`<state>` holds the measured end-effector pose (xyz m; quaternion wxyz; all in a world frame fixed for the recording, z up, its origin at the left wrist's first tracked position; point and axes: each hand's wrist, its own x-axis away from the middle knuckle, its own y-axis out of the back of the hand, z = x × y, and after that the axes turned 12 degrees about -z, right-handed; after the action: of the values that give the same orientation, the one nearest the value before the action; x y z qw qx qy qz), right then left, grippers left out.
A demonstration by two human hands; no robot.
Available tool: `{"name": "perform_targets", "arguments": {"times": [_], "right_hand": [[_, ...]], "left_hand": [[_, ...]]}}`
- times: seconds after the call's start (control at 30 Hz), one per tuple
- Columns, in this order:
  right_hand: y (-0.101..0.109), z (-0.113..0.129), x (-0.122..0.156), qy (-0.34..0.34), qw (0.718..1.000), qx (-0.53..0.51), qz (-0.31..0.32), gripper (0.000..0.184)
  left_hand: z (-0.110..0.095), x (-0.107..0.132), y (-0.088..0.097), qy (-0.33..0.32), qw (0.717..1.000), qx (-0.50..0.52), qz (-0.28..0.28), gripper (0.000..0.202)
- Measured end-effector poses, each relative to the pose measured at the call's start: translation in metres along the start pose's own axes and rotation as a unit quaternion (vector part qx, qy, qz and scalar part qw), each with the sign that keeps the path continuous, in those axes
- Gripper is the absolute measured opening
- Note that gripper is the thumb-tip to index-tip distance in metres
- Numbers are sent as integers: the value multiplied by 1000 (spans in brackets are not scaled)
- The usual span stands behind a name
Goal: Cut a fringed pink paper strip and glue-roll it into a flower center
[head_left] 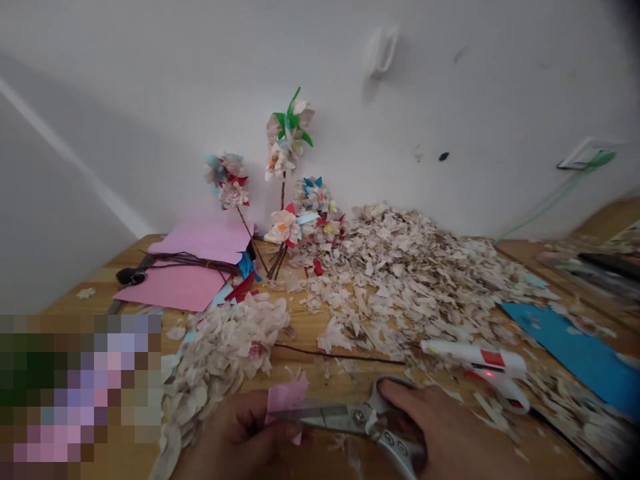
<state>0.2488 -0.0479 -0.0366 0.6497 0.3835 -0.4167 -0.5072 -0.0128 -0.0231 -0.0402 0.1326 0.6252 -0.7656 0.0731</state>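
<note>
My left hand point(235, 437) pinches a small pink paper piece point(286, 398) with a fringed top edge, low in the view. Grey-handled metal scissors point(350, 420) are gripped by my right hand point(440, 433), their blades laid across the pink paper. Both hands rest over the wooden table point(320, 333) near its front edge.
A large heap of pale dried husk scraps point(400, 267) covers the table's middle. Cut petals point(225, 353) lie left. A white glue gun point(480, 363) lies right, by blue paper point(575, 347). Pink sheets point(190, 267) and paper flowers point(290, 167) stand against the wall. A thin stick point(340, 355) lies ahead.
</note>
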Motion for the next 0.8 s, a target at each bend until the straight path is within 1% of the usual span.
{"name": "perform_targets", "arguments": {"times": [0.07,0.17,0.27,0.43,0.53,0.67,0.8], "right_hand": [[1,1,0,-14,1000,-2,10,34],[3,1,0,-26,999,-4,20,38],[2,-1,1,-32,999,-4,17,40],[-2,-8,0,-30,1000,0,3,48],[0,-8,-1,-17,1000,-10,-11,54],[8,-2,0,23,999,-20,-14,46],[13,5,1,33,999,-6,-14,45]], "left_hand": [[0,0,1,-1,1000,-4,12,9],[-3,0,1,-5,1000,-9,14,10],[-4,-1,1,2,1000,-2,10,12],[-5,0,0,10,1000,8,19,16],[-4,0,0,5,1000,-2,18,18],[-1,1,-1,1,1000,-3,-1,12],[-1,1,-2,-14,999,-31,-19,10]]}}
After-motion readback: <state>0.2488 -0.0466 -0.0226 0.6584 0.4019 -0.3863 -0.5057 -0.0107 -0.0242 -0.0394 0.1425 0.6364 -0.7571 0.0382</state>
